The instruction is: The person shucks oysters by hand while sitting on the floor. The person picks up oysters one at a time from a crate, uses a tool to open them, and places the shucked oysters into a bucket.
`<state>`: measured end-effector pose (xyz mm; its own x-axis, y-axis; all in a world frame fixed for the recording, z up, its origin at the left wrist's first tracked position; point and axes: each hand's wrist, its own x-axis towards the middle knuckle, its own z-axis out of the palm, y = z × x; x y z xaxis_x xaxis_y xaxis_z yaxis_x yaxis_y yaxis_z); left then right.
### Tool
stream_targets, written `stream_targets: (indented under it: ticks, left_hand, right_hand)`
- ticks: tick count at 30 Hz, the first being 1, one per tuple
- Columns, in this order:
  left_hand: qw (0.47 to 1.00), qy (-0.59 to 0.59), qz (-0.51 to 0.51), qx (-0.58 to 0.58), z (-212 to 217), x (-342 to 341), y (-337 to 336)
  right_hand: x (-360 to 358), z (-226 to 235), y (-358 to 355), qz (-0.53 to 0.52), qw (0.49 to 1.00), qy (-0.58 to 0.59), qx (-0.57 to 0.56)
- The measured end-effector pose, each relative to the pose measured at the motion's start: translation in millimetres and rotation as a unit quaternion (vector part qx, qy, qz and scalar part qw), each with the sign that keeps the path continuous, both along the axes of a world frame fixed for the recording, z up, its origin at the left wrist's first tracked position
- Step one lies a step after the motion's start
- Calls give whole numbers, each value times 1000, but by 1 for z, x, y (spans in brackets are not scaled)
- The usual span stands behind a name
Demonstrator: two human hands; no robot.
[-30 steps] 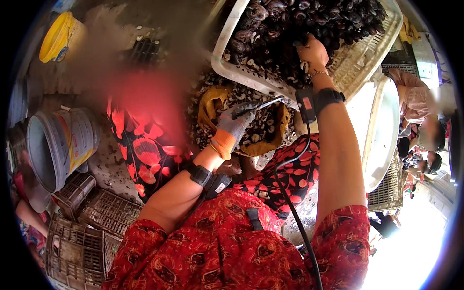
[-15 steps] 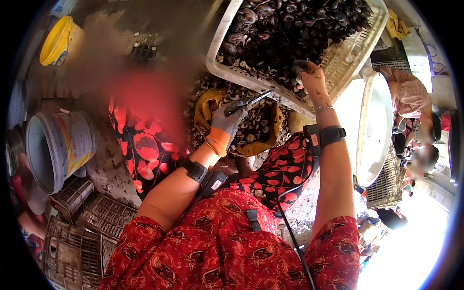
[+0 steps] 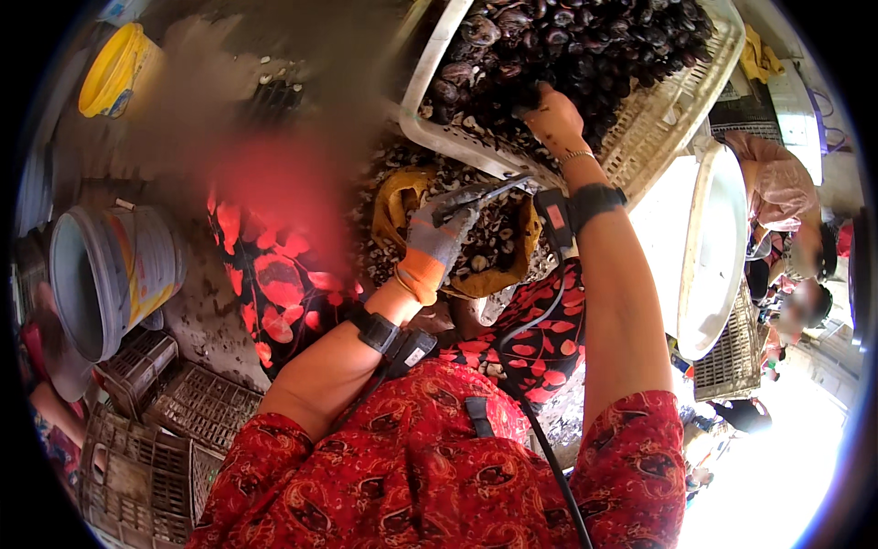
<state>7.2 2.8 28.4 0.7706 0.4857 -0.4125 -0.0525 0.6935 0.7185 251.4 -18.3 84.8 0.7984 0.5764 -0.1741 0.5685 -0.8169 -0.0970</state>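
Note:
My left hand point(image 3: 437, 233), in a grey and orange glove, is closed around a slim metal-bladed tool point(image 3: 501, 188) that points up and to the right. It is over a yellow sack point(image 3: 395, 206) with its mouth open and pale and dark bits inside. My bare right hand point(image 3: 554, 119) reaches into a white plastic crate point(image 3: 672, 108), its fingers bent close together. The fingertips look dark and are partly hidden against a heap of dark, glossy, rounded pieces point(image 3: 576, 46); what they hold, if anything, cannot be made out.
A large white tub point(image 3: 713, 252) stands right of the crate. On the left are a yellow bucket point(image 3: 117, 71), a grey bucket point(image 3: 87, 284) and several slatted crates point(image 3: 206, 403). A cable point(image 3: 549, 457) runs down my front. Another person point(image 3: 773, 183) is at the right.
My right hand has moved left and farther into the heap, and its forearm has swung left. My left hand still grips the tool and has shifted only slightly.

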Motion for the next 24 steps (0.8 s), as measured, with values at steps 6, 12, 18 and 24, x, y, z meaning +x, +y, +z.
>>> stream_targets:
  ticks: [6,12,18,24]
  left_hand:
    - [1000,-24,-5,-19,10,-1,10]
    - [991,-42,-6,-123,17,0,20]
    - [939,-122,-117,-301,3,-4,21]
    - [947,-111,-210,-217,24,-13,10]
  right_hand:
    - [5,-14,12,-6,996,31,-86]
    - [-1,-12,-33,16,973,119,196]
    - [-113,51,-86,187,934,82,293]
    - [-182,14,-127,30,947,145,286]
